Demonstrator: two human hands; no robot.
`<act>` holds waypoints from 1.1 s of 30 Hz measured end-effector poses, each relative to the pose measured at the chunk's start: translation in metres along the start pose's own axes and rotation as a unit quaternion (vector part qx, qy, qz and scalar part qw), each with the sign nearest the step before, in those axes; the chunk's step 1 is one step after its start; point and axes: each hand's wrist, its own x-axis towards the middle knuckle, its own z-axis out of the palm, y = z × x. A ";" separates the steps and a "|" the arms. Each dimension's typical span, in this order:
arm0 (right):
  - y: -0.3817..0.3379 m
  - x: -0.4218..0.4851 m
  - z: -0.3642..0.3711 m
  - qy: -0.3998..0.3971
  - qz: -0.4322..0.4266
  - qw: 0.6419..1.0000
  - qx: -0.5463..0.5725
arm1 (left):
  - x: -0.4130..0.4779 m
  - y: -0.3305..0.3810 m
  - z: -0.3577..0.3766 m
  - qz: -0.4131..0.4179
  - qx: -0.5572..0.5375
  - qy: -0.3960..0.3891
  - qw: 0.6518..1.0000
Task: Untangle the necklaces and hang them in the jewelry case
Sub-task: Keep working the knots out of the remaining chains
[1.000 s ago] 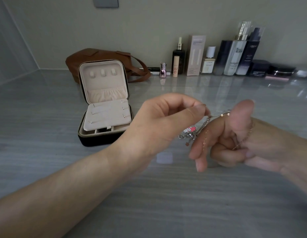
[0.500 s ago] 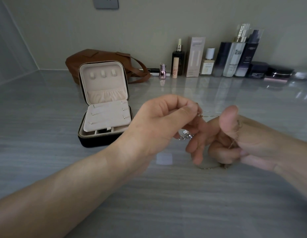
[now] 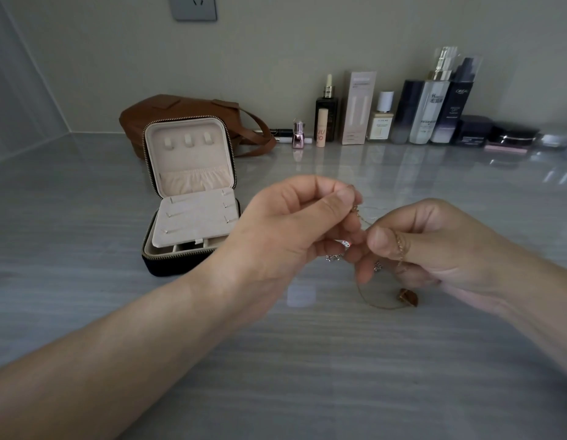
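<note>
Head view: left hand (image 3: 294,230) and right hand (image 3: 434,249) both pinched the tangled thin gold and silver chain necklaces (image 3: 400,246), at four o'clock from the open beige-lined black zip jewelry case (image 3: 190,160). Chains judged light, limp, fragile; grip beside the knot.

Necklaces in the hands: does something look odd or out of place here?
Yes. The necklaces are tangled together between the left hand and right hand; one gold chain winds round the right thumb, and a brown pendant dangles below. The case stands open, its hooks bare.
</note>
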 end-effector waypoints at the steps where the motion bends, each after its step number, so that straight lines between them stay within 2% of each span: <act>1: 0.000 0.000 0.000 0.004 0.001 1.000 -0.002 | 0.000 0.000 0.000 0.001 0.000 0.001 1.000; 11: -0.005 -0.002 0.004 0.064 -0.009 0.996 -0.055 | -0.002 0.003 -0.002 -0.009 0.027 0.014 1.000; 14: -0.003 0.000 0.002 0.110 -0.012 0.990 -0.082 | -0.002 0.003 -0.002 -0.029 0.030 0.002 0.999; 18: 0.003 0.003 0.000 0.213 -0.055 0.968 -0.118 | -0.003 0.003 -0.001 -0.052 0.041 -0.009 0.998; 20: 0.005 0.003 -0.001 0.200 -0.066 0.970 -0.123 | -0.003 0.004 -0.001 -0.062 0.049 -0.009 0.997; 23: 0.006 0.001 0.000 0.114 -0.076 0.987 -0.080 | -0.004 0.006 -0.001 -0.072 0.079 -0.011 0.994; 25: 0.004 0.001 0.002 0.089 -0.081 0.991 -0.064 | -0.003 0.007 -0.001 -0.076 0.095 -0.012 0.992; 30: 0.002 0.000 -0.001 0.148 -0.102 0.983 -0.040 | -0.003 0.010 -0.003 -0.080 0.093 0.003 0.992; 33: 0.004 0.001 -0.002 0.139 -0.097 0.985 -0.036 | -0.003 0.011 -0.004 -0.079 0.093 0.007 0.992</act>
